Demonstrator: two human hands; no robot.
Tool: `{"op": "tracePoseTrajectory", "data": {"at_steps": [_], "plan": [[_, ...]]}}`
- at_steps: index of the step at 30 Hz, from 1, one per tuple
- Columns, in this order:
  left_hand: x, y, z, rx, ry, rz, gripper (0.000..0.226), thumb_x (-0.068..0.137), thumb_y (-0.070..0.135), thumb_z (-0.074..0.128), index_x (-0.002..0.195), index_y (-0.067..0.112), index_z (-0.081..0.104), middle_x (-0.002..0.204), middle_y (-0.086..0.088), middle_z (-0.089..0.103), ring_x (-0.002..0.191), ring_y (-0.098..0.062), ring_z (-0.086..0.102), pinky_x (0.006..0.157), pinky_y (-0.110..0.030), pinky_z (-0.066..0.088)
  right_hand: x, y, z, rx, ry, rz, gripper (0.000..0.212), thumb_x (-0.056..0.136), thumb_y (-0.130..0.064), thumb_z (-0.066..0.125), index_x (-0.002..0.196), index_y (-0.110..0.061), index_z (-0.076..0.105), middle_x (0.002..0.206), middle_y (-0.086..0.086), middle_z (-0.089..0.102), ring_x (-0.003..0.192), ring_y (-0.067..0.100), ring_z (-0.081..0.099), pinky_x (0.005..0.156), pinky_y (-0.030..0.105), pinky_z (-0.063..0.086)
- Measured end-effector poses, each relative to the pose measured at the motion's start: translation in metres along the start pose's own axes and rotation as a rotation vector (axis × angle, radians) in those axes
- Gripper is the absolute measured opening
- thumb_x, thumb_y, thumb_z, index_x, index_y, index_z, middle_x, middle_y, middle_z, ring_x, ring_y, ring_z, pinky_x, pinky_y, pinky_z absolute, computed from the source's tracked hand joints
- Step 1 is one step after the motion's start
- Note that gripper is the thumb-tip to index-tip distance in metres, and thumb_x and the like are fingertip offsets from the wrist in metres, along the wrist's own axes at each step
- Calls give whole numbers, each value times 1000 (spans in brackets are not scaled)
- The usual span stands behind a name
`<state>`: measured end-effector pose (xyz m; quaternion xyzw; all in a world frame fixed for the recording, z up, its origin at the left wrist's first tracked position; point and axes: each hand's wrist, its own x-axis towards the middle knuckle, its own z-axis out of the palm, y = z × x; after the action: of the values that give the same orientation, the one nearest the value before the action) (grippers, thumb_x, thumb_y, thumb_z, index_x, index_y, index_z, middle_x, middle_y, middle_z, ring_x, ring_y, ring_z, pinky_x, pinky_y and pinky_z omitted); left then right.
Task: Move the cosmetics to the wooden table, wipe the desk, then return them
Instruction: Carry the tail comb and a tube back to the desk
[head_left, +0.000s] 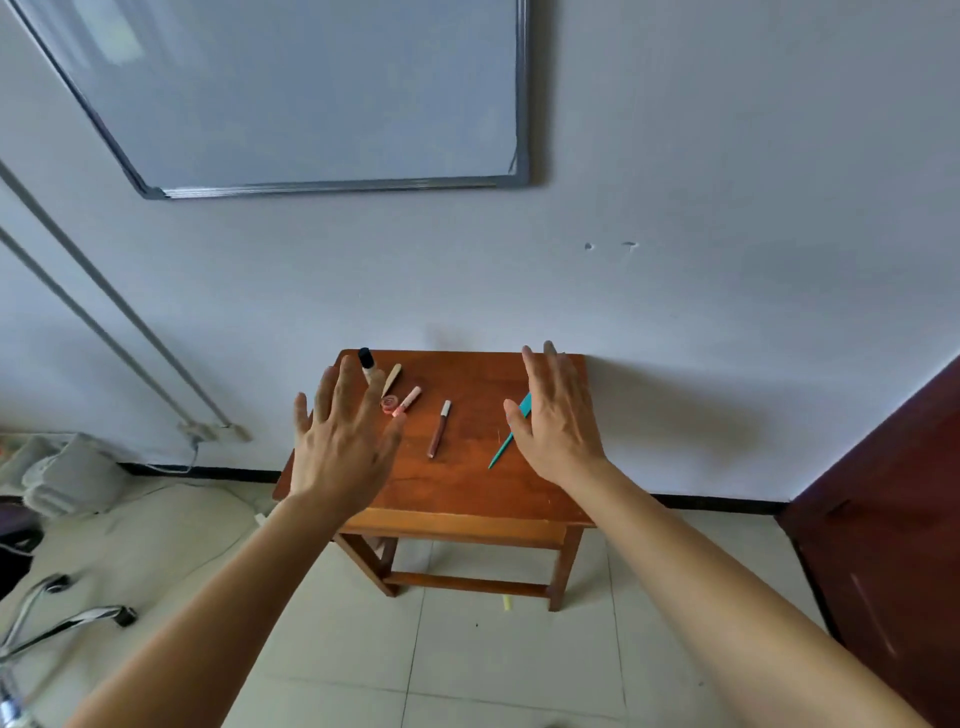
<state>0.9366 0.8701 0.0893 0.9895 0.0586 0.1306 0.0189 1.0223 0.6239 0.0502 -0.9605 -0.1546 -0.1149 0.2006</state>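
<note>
Recorded both hands stretched forward over the wooden table (467, 488), backs turned up toward the camera. Found the left hand (340, 441) wide open: fingers straight and spread apart, thumb out to the side, nothing gripped. Found the right hand (561, 421) open likewise: fingers straight and closer together, thumb held apart, nothing gripped. Could not tell whether either palm touched the tabletop or hung above it.

Logged six small items lying on the wooden table, mostly on its far half.
- Noted a black-capped bottle (365, 359) upright at the far left corner, lower part hidden behind the left hand's fingers.
- Noted a tan tapered stick (392, 379) just beside the bottle, lying slantwise.
- Noted a small round pink pot (389, 404) right against a pale pink tube (410, 399); could not settle whether touching. Placed the pot just past a left fingertip in the view.
- Noted a dark red tube (439, 431) with a white cap near mid-table, between the two hands and apart from both.
- Noted a teal pointed stick (500, 453) lying slantwise at the right, upper end hidden under the right hand; could not determine contact.

Logged surroundings: table set against a pale wall (727, 312), whiteboard (311, 93) hung above, pale tiled floor (519, 665) beneath, dark brown door (883, 519) at the right edge, chrome chair base (62, 618) at lower left, grey bundle (67, 475) on the floor by the wall at left.
</note>
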Motion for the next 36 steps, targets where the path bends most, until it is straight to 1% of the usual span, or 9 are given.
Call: {"op": "tracePoseTrajectory", "data": {"at_steps": [8, 12, 16, 23, 28, 30, 32, 34, 36], "plan": [[89, -56, 46, -8, -119, -31, 71, 92, 66, 12, 153, 30, 18, 164, -5, 0, 150, -27, 0, 119, -55, 9, 101, -27, 60, 23, -94, -49, 68, 102, -47, 37, 157, -21, 7, 164, 13, 9, 151, 30, 10, 120, 44, 21], [133, -91, 88, -37, -209, -6, 64, 96, 61, 21, 152, 30, 19, 163, -6, 6, 150, -27, 5, 119, -54, 12, 132, -39, 100, -13, -144, -32, 68, 102, -48, 36, 156, -23, 4, 164, 11, 7, 151, 29, 11, 120, 43, 22], [161, -120, 132, -65, -406, 43, 61, 97, 60, 24, 150, 29, 23, 157, -4, 28, 144, -28, 26, 113, -50, 28, 152, -49, 142, -63, -221, 90, 66, 102, -47, 37, 156, -24, 6, 164, 8, 10, 150, 27, 17, 117, 41, 29], [197, -160, 203, -66, -592, 241, 55, 97, 57, 35, 147, 33, 29, 157, -2, 30, 144, -26, 29, 111, -48, 33, 164, -67, 210, -129, -344, 258, 67, 99, -50, 45, 153, -30, 13, 162, 4, 18, 146, 26, 29, 109, 39, 39], [207, -153, 241, -81, -621, 343, 56, 95, 50, 47, 145, 32, 30, 152, 0, 35, 136, -25, 39, 106, -43, 41, 148, -67, 243, -106, -438, 266, 68, 97, -51, 47, 152, -33, 11, 146, 4, 39, 123, 20, 54, 88, 27, 53], [211, -144, 251, -55, -634, 386, 61, 94, 47, 51, 147, 31, 27, 155, -2, 30, 138, -27, 34, 107, -45, 39, 138, -65, 253, -100, -503, 252, 73, 96, -53, 48, 153, -34, 5, 141, 7, 39, 116, 19, 56, 84, 26, 54], [219, -133, 263, 11, -680, 454, 74, 92, 40, 57, 152, 31, 13, 161, -7, 14, 145, -32, 21, 113, -48, 30, 129, -61, 263, -86, -557, 258, 78, 94, -55, 51, 153, -34, 4, 137, 9, 38, 111, 19, 56, 83, 28, 56], [225, -122, 272, 76, -721, 495, 87, 91, 33, 60, 153, 31, 1, 163, -8, 0, 147, -34, 11, 116, -50, 21, 121, -56, 269, -58, -584, 277, 76, 94, -53, 54, 153, -33, 11, 129, 7, 40, 105, 17, 56, 81, 27, 56], [229, -115, 278, 114, -728, 504, 87, 91, 32, 59, 154, 31, -2, 163, -9, -3, 147, -35, 10, 117, -51, 18, 117, -50, 274, -38, -577, 284, 69, 93, -48, 58, 150, -32, 22, 123, 4, 42, 100, 15, 57, 78, 24, 55]]}}
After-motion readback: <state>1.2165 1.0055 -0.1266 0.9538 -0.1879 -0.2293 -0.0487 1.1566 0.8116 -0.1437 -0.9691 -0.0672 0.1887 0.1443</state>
